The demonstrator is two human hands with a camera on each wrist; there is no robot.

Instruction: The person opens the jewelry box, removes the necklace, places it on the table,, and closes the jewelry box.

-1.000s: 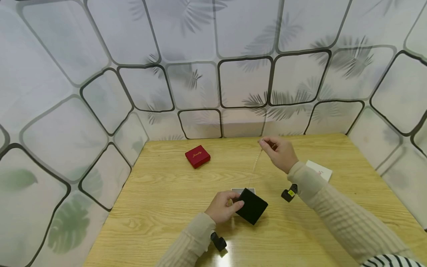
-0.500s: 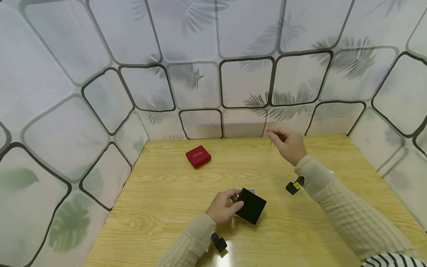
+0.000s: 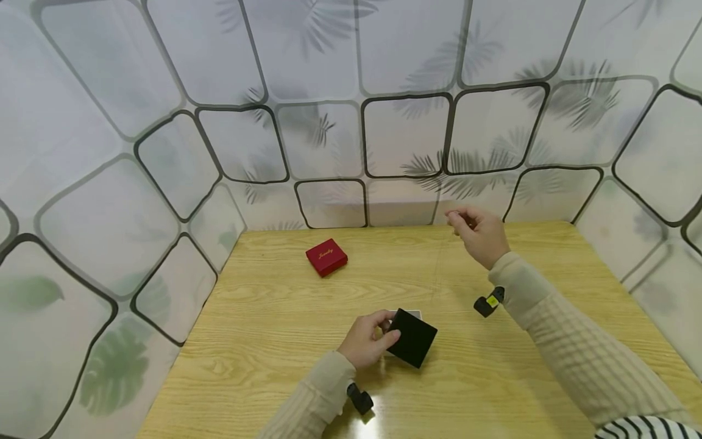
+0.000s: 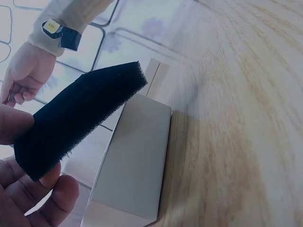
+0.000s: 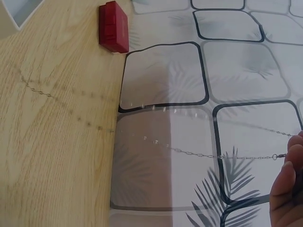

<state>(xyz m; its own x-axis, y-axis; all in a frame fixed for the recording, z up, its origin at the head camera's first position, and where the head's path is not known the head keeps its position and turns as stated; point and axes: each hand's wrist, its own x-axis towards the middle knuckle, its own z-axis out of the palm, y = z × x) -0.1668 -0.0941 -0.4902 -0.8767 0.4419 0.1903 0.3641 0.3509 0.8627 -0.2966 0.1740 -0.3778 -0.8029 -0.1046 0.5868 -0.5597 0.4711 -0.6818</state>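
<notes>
A square black foam pad [image 3: 412, 339] is pinched between thumb and fingers of my left hand [image 3: 366, 340], tilted over an open white box [image 3: 415, 314]. The left wrist view shows the foam's rough edge and the side wall of the box on the table, the pad above it. Up at the back right, my right hand [image 3: 480, 235] pinches a fine silver chain necklace [image 5: 201, 155] near its ends. The chain hangs as a long loop, barely visible in the head view. In the right wrist view it runs from the fingertips, clasp ring by the thumb.
A red jewelry box [image 3: 326, 256] with gold lettering stands at the back left of the wooden table [image 3: 263, 341]. Patterned cloth walls [image 3: 406, 140] enclose the table at the back and sides.
My right hand has risen and moved right, lifting the necklace away from the foam pad and white box. Its sleeve now covers the white lid at right. My left hand stays almost still.
</notes>
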